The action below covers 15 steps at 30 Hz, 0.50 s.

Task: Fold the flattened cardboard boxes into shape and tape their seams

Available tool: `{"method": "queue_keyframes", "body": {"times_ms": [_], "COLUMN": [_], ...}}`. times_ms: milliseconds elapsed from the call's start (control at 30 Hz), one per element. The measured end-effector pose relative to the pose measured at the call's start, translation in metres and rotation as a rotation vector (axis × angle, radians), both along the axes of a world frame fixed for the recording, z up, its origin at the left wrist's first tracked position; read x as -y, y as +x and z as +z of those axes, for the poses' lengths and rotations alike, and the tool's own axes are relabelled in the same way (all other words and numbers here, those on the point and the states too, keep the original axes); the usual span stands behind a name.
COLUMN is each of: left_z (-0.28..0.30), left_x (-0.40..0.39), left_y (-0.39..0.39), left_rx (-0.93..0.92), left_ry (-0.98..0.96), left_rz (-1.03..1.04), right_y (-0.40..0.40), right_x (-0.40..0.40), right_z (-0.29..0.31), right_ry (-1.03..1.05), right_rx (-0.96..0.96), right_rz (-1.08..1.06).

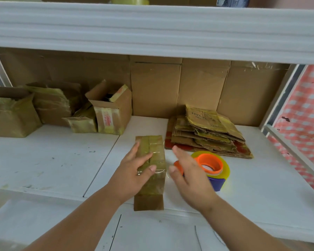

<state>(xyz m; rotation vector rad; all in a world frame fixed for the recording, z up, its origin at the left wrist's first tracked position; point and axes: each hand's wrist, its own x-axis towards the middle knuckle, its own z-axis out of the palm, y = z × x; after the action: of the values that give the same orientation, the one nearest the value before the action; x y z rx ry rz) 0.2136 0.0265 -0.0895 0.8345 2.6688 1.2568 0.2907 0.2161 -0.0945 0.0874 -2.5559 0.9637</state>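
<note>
**Taped box under the left hand, tape dispenser beside the right**

A small folded cardboard box (155, 165) lies on the white bench (53, 160), near its front edge and roughly in the middle of the view. Yellowish tape covers its top, and a bare brown flap hangs at its near end. The left hand (134, 171) rests flat on the box, fingers spread and straight, thumb lying across the taped top. The right hand (187, 175) hovers just to the right of the box with its fingers straight and relaxed, holding nothing.

Just beyond the right hand sits a tape dispenser (211, 168) with an orange core, a yellow-tinted roll and a purple base. Behind it lies a stack of flattened cardboard boxes (207, 133), worn and streaked with old tape. At the back left stand several assembled boxes (112, 111), some with their flaps open. Sheets of cardboard (198, 87) line the back wall under a white shelf (152, 33). A red-and-white checked cloth (304, 115) shows at the far right.
</note>
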Motion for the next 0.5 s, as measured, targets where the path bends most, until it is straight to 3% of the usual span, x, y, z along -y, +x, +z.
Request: {"method": "queue_keyframes", "body": {"times_ms": [67, 167, 300, 400, 500], "left_z": [0.003, 0.004, 0.003, 0.010, 0.016], "left_x": [-0.001, -0.003, -0.008, -0.009, -0.011], "left_y": [0.005, 0.009, 0.011, 0.013, 0.015], "left_rx": [0.037, 0.185, 0.682, 0.855, 0.890], "left_ry": [0.019, 0.142, 0.676, 0.812, 0.897], "left_rz": [-0.005, 0.011, 0.169, 0.167, 0.183], "right_y": [0.005, 0.007, 0.005, 0.004, 0.005], "right_x": [0.023, 0.044, 0.061, 0.066, 0.062], "right_z": [-0.009, -0.018, -0.024, -0.026, -0.022], "right_ry": [-0.179, -0.446, -0.788, -0.900, -0.904], "right_rx": [0.124, 0.268, 0.277, 0.274, 0.285], "right_rz": [0.155, 0.159, 0.135, 0.117, 0.115]}}
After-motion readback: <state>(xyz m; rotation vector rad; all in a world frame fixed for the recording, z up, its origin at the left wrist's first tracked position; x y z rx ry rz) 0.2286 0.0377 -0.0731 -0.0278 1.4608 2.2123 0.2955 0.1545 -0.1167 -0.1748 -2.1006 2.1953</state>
